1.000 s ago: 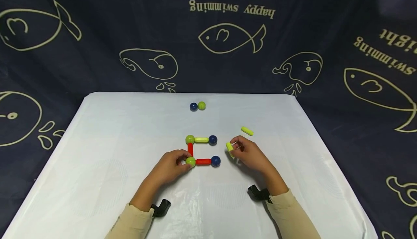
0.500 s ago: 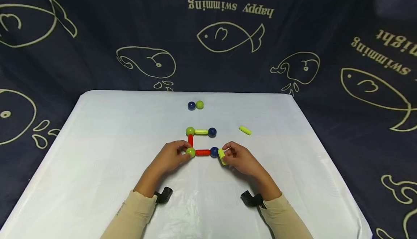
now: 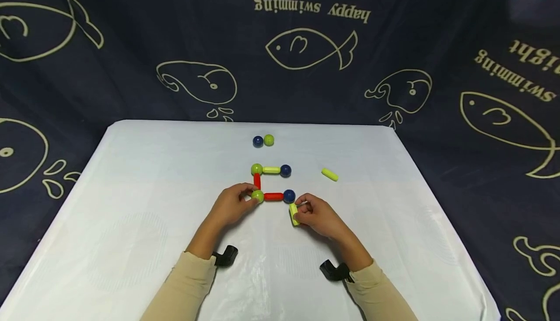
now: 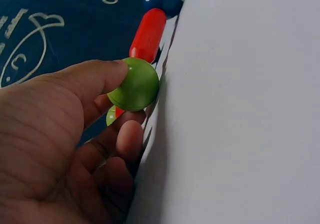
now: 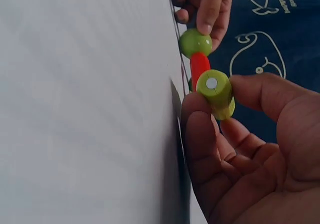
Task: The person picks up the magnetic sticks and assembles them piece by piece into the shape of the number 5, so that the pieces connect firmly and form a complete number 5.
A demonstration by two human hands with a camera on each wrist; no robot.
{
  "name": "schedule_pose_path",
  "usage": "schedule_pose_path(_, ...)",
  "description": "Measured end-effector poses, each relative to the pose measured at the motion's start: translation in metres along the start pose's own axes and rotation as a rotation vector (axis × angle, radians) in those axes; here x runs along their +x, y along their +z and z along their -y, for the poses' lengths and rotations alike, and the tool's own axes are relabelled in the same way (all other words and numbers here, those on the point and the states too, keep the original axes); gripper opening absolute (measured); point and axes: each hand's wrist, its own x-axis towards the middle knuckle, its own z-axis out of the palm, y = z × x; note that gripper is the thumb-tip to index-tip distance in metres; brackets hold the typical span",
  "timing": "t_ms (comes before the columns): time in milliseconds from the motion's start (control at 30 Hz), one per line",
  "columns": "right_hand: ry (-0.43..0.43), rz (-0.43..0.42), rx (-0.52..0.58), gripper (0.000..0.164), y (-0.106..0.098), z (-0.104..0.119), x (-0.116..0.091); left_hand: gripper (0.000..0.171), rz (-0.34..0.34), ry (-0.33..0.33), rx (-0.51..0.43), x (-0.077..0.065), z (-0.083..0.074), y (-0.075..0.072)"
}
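Note:
Balls and rods joined into a three-sided shape lie mid-table. Its near green ball (image 3: pixel 258 196) is pinched between the thumb and fingers of my left hand (image 3: pixel 232 205). From that ball a red rod (image 3: pixel 273 197) runs right to a blue ball (image 3: pixel 289 196), and another red rod (image 3: pixel 257 181) runs back to the far green ball (image 3: pixel 256 169). A yellow-green rod (image 3: pixel 271 170) links that one to the far blue ball (image 3: pixel 286 170). My right hand (image 3: pixel 318 216) pinches a loose yellow-green rod (image 3: pixel 293 214), its far end at the near blue ball; whether they touch I cannot tell.
Another yellow-green rod (image 3: pixel 330 174) lies to the right of the shape. Farther back, a loose blue ball (image 3: pixel 258 141) and a green ball (image 3: pixel 269 140) sit side by side. A dark patterned cloth (image 3: pixel 315 92) hangs behind the white table (image 3: pixel 153 165).
My right hand has brought its yellow-green rod leftward to the near blue ball and turned it closer to lengthwise. The joined shape, with my left hand on it, has shifted away from me.

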Motion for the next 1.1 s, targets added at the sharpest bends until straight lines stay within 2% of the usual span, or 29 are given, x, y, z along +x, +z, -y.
schedule_pose_path(167, 0.028, 0.004, 0.068, 0.029, 0.0028, 0.0004, 0.0024, 0.029, -0.037, 0.023, -0.007, -0.0027, 0.0039, 0.0035)
schedule_pose_path(300, 0.024, 0.010, 0.107, 0.030, 0.0046, 0.0014, 0.0034, 0.029, -0.040, 0.025, -0.015, -0.0031, 0.0043, 0.0039)
schedule_pose_path(867, 0.027, 0.015, 0.149, 0.032, 0.0079, -0.0034, 0.0065, 0.029, -0.046, 0.040, -0.013, -0.0027, 0.0045, 0.0025)
schedule_pose_path(1100, 0.031, -0.004, 0.119, 0.030, 0.0088, -0.0039, 0.0073, 0.029, -0.047, 0.043, -0.017, -0.0030, 0.0047, 0.0030)
